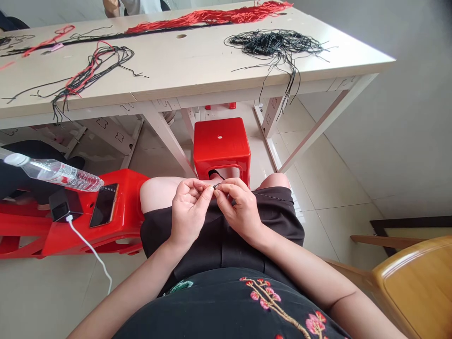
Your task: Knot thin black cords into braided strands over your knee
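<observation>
Above my lap, my left hand (190, 207) and my right hand (240, 205) meet fingertip to fingertip. Both are closed in a pinch on a black cord (216, 186), of which only a short dark bit shows between the thumbs and forefingers. A thin dark strand lies across the skirt to the right of my right hand; whether it is the same cord I cannot tell. On the table ahead lie a tangled heap of black cords (275, 43), a black and red cord bundle (88, 70) and a long red cord hank (208, 18).
A red stool (221, 141) stands under the table (197, 70). On red stools (130, 188) at left are a lying water bottle (60, 174), a phone (104, 205) and a black charger (65, 205) with a white cable. A wooden chair (420, 273) is at right. Another person sits across the table.
</observation>
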A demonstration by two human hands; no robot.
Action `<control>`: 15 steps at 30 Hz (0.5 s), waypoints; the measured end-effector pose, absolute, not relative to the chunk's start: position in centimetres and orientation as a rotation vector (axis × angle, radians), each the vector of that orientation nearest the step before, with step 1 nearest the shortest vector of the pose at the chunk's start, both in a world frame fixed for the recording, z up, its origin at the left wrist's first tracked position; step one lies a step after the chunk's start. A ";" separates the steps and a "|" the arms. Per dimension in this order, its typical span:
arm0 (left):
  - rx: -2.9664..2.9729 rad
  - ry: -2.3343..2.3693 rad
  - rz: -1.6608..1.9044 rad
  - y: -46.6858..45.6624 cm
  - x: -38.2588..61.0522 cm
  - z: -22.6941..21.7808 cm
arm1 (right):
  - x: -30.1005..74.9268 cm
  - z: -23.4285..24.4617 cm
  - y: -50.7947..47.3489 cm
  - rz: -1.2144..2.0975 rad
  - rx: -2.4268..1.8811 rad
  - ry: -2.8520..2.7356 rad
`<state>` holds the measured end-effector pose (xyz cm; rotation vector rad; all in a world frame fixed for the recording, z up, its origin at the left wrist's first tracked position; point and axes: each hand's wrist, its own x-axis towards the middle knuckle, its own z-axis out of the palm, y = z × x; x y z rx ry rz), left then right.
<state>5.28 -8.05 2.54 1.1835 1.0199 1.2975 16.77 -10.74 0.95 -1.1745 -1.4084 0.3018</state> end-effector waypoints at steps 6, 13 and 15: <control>1.237 1.038 1.309 -8.1 5.3 2.7 | 16.6 1.0 -10.8 0.301 -1.165 -1.404; 1.179 1.038 1.294 -8.2 5.4 3.0 | 17.0 1.0 -11.1 0.074 -1.194 -1.552; 1.192 1.028 1.293 -8.2 5.3 3.0 | 17.2 1.0 -11.2 -0.027 -1.204 -1.610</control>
